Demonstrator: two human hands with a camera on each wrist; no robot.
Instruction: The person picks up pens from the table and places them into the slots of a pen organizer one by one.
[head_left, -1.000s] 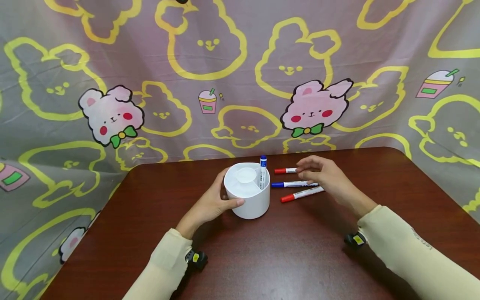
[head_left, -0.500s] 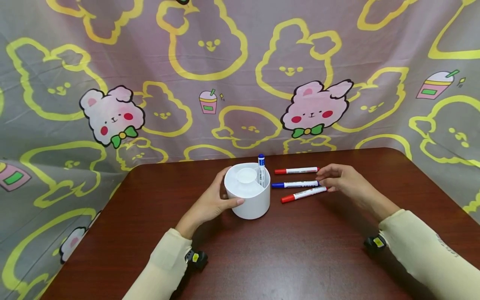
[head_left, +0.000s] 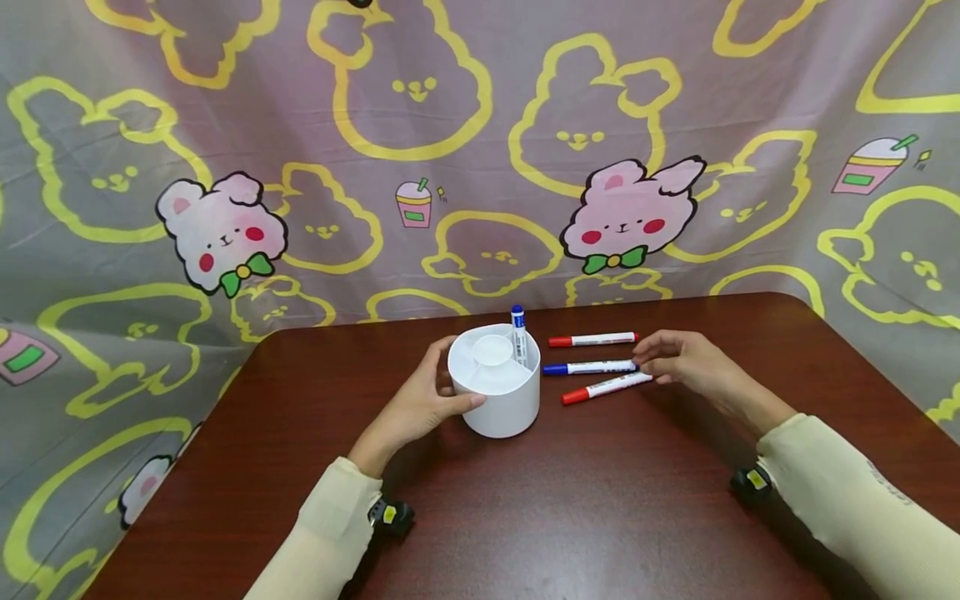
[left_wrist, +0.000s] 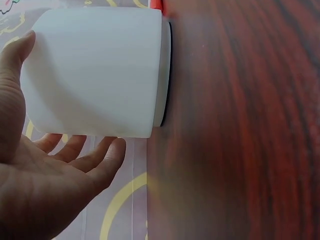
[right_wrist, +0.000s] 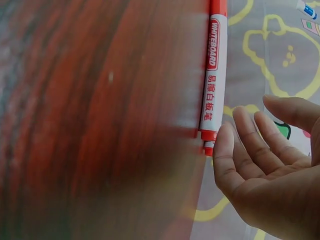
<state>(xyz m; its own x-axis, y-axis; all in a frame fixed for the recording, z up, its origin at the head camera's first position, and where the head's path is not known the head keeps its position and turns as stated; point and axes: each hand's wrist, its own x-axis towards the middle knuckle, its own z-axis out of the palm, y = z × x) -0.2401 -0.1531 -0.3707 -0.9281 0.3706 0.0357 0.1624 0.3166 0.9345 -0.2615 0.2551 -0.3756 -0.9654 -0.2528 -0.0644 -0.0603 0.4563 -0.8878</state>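
L hand (head_left: 420, 404) round white holder (head_left: 498, 400); R hand (head_left: 686, 362) maybe touching markers (head_left: 600, 367).

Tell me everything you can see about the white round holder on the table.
The white holder is a smooth, plastic-looking cylinder standing upright on the dark wooden table. Seen from above, it has a round middle well with divided compartments around it. One blue-capped marker stands in a compartment on its right side, cap up. The left hand grips its left wall, thumb in front, fingers behind. The wrist view shows a thin, slightly narrower base ring.
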